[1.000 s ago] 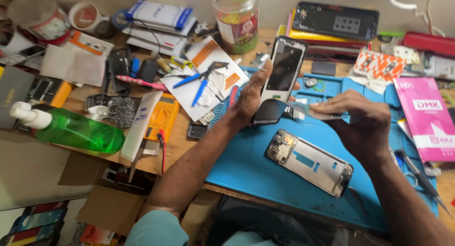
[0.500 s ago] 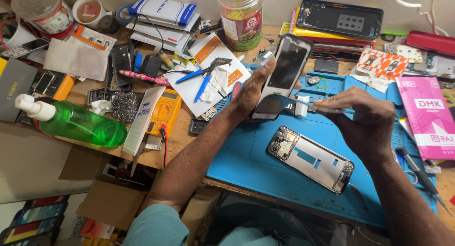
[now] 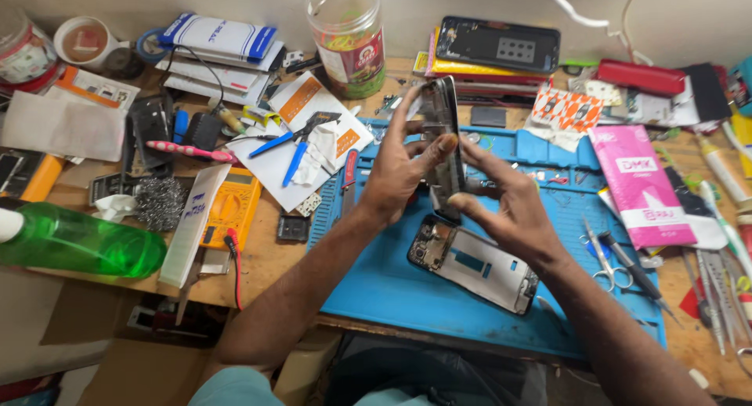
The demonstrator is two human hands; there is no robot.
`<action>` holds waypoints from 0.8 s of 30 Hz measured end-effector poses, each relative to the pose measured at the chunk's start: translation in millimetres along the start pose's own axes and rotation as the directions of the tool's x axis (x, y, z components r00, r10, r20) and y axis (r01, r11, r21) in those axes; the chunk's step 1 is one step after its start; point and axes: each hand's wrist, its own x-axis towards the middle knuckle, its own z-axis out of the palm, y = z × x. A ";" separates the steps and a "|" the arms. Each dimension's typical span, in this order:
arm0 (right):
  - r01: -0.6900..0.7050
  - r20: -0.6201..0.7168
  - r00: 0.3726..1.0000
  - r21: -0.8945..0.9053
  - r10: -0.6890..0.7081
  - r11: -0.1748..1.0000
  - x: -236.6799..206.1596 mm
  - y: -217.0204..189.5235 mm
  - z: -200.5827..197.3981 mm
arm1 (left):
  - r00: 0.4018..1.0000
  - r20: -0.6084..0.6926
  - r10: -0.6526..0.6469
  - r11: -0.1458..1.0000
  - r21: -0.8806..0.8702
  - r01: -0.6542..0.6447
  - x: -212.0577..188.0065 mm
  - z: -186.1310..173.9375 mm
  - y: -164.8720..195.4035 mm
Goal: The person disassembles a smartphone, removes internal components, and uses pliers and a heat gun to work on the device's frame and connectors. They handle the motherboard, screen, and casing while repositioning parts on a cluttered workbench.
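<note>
While you hold the phone part [image 3: 443, 140] up on its edge, keep both hands steady. Your left hand [image 3: 399, 167] has its fingers [image 3: 407, 112] closed around the far side and top of the part. Your right hand [image 3: 509, 206] pinches the near, lower edge, with the thumb tip up on the side. So the part sits right between your fingers, lifted above the blue mat [image 3: 392, 288].

Grip only the edges, I think, and do not press on the flat face, since thin parts like this can bend or crack. Squeeze softly, just enough that it does not slip.

The open phone body [image 3: 474, 263] lies just below your right fingers, flat on the mat. Keep the part over the mat, so a drop lands soft. Scissors [image 3: 601, 257] and thin tools lie past your right wrist. The bench [image 3: 266, 261] beyond your left fingers is crowded, so move slowly.
</note>
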 end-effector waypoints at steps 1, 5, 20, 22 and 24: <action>-0.004 0.016 1.000 -0.003 0.004 1.000 0.0 -0.5 1.0 | 1.000 -0.009 0.007 0.999 -0.033 -0.008 2.0 0.0 0.1; -0.277 -0.006 0.952 0.396 0.305 0.875 4.6 4.9 -2.7 | 0.993 -0.112 -0.046 0.994 -0.103 0.035 5.7 -12.9 -0.3; 0.207 -0.067 0.932 -0.705 -0.355 0.678 4.2 -6.5 15.6 | 0.972 0.196 -0.127 0.637 -0.735 0.232 -10.4 -4.1 -40.7; 0.185 -0.092 0.934 -0.704 -0.346 0.686 4.2 -6.8 16.8 | 0.968 0.217 -0.128 0.647 -0.721 0.247 -10.4 -3.5 -38.2; 0.152 -0.128 0.941 -0.666 -0.313 0.730 4.0 -6.6 17.9 | 0.965 0.206 -0.165 0.682 -0.683 0.262 -12.9 -2.1 -35.9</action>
